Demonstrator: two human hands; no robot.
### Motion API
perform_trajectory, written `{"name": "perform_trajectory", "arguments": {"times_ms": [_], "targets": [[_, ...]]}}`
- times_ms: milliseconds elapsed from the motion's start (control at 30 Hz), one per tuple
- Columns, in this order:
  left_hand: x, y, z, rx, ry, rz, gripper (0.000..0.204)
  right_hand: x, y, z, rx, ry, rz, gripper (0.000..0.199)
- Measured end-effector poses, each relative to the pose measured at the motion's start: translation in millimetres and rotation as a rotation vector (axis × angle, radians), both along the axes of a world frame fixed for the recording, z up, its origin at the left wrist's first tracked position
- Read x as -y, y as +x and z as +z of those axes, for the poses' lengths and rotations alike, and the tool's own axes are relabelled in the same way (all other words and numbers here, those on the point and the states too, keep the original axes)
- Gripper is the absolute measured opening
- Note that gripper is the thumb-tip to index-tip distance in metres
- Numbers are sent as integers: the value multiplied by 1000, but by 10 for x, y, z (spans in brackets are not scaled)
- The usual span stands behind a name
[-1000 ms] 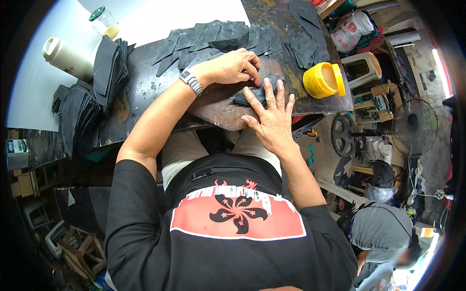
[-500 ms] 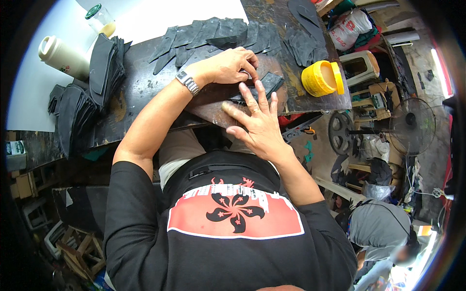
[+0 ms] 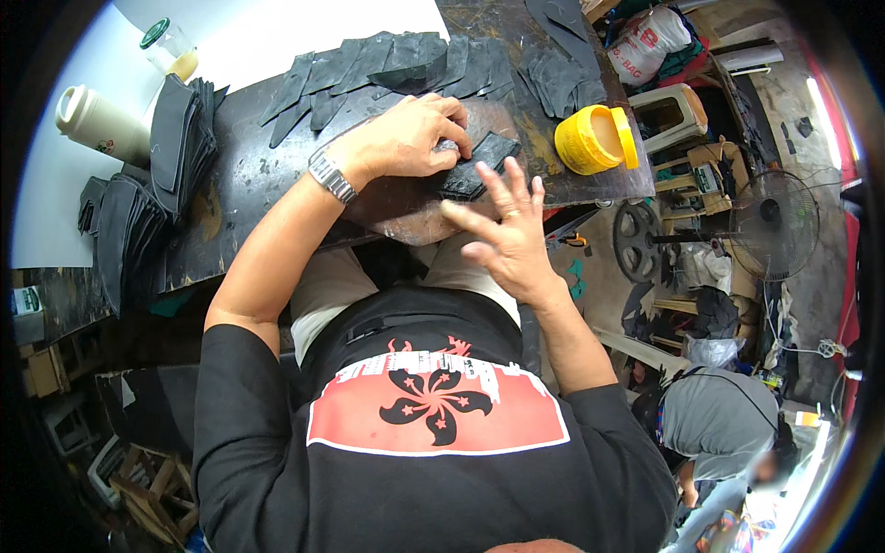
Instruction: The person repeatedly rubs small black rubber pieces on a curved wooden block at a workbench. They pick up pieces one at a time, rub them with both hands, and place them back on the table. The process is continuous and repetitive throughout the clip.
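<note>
I can't make out what, if anything, the left grip (image 3: 410, 138) pinches, and it covers part of the black piece (image 3: 490, 164). I see the right grip's (image 3: 518, 249) index finger blurred. The top edge crops the white sheet (image 3: 318, 28).

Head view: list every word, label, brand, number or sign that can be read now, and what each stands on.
I don't copy printed wording; this is where it stands.
White bag: large red lettering, partly readable, broken by folds.
Yellow tub: dark print, too small to read.
Black shirt: red panel with a flower; the white band's fine marks are unreadable.
Green-and-white box, left edge: too small to read.
Pale bottle: small mark, unreadable.
</note>
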State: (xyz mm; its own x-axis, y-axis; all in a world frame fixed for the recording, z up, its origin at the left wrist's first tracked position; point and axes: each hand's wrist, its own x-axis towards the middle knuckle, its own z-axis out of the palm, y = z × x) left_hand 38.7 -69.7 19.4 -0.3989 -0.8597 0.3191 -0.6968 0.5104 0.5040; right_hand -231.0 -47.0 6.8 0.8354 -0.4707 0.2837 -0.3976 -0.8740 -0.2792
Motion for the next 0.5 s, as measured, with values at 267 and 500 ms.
{"name": "perform_trajectory", "arguments": {"times_ms": [267, 500], "targets": [[-79, -309, 55, 103, 46, 241, 19, 456, -4, -55, 280, 101, -327, 46], [-52, -361, 49, 58, 102, 342, 31, 543, 76, -147, 32, 69, -395, 56]]}}
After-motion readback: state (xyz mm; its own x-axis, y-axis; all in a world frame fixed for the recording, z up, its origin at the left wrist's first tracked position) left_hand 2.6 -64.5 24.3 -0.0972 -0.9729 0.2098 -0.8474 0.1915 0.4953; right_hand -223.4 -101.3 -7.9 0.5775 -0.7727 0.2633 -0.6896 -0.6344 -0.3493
